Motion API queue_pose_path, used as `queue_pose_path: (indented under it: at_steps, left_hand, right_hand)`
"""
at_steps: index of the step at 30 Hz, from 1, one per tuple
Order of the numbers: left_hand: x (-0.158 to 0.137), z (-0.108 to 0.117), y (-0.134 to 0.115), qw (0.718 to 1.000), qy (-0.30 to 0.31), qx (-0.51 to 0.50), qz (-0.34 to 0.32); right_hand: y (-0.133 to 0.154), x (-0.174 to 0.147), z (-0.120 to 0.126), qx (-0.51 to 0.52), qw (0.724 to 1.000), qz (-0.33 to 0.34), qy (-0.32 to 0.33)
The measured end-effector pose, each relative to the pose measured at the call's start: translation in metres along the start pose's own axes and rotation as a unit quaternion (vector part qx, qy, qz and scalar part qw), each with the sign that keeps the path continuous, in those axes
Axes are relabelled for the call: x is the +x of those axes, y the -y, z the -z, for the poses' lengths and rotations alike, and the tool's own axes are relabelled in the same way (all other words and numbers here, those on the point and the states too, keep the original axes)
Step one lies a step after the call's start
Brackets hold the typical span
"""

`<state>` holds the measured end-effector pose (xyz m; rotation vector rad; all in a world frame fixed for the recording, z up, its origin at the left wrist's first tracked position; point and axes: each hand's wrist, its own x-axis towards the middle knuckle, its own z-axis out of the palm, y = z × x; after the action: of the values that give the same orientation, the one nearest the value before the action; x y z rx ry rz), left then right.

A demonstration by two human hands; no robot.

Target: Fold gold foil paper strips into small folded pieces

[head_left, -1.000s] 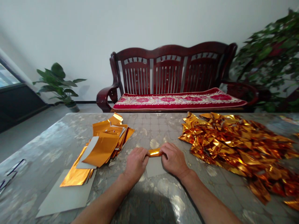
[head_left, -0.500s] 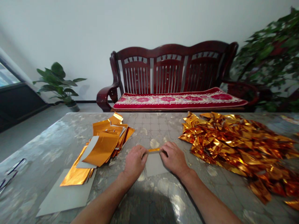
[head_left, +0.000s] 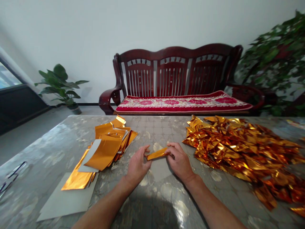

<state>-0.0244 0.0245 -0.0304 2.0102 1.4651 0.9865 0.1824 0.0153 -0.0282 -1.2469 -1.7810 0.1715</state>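
Note:
A narrow folded strip of gold foil paper (head_left: pixel 157 154) stretches between my two hands, its right end tilted up a little. My left hand (head_left: pixel 138 163) has the strip's left end between thumb and fingers, the index finger raised above it. At the other end, my right hand (head_left: pixel 178 160) pinches the strip with curled fingers. Below it a pale grey sheet (head_left: pixel 160 170) lies on the table; whether it is joined to the strip I cannot tell. Left of my hands is a loose stack of gold foil sheets (head_left: pixel 103 152), some with grey backs showing.
A large heap of folded gold foil pieces (head_left: pixel 233 146) covers the table's right side. Grey sheets (head_left: pixel 69 200) lie under the stack's near end. Glasses (head_left: pixel 11 178) rest at the left edge. Beyond the patterned table (head_left: pixel 152 127) stands a wooden bench (head_left: pixel 171 76).
The gold strip has lifted and tilted, showing more of its gold face. My left fingers have loosened and spread somewhat; the right hand has shifted only slightly.

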Motion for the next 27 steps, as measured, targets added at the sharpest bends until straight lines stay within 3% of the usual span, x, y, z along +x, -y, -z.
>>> queue_pose_path:
  at_steps: [4, 8, 11, 14, 18, 21, 24, 27]
  left_hand:
    - [-0.001, 0.0, -0.002, 0.997, -0.036, -0.059, -0.022]
    - [-0.001, 0.009, -0.007, 0.979, -0.149, -0.039, -0.136]
    - [0.001, 0.015, -0.007, 0.962, -0.197, -0.035, -0.185]
    - [0.004, 0.016, -0.003, 0.96, -0.201, -0.047, -0.19]
    - [0.007, 0.015, 0.002, 0.959, -0.204, -0.058, -0.188]
    - [0.007, 0.014, 0.004, 0.956, -0.212, -0.064, -0.193]
    - [0.006, 0.013, 0.003, 0.954, -0.219, -0.07, -0.19]
    - [0.005, 0.012, 0.0, 0.956, -0.218, -0.065, -0.186]
  right_hand:
    - [-0.002, 0.001, 0.001, 0.04, 0.997, 0.032, -0.062]
    - [0.001, 0.002, 0.003, 0.058, 0.991, 0.072, -0.094]
    - [0.003, 0.001, 0.004, 0.061, 0.992, 0.085, -0.076]
    - [0.002, 0.0, 0.003, 0.059, 0.995, 0.075, -0.027]
    - [0.001, 0.002, 0.003, 0.079, 0.997, 0.017, 0.016]
    - [0.001, 0.002, 0.005, 0.106, 0.991, -0.069, 0.045]
    - [0.004, 0.002, 0.005, 0.161, 0.972, -0.155, 0.066]
    - [0.008, 0.003, 0.002, 0.261, 0.941, -0.199, 0.087]
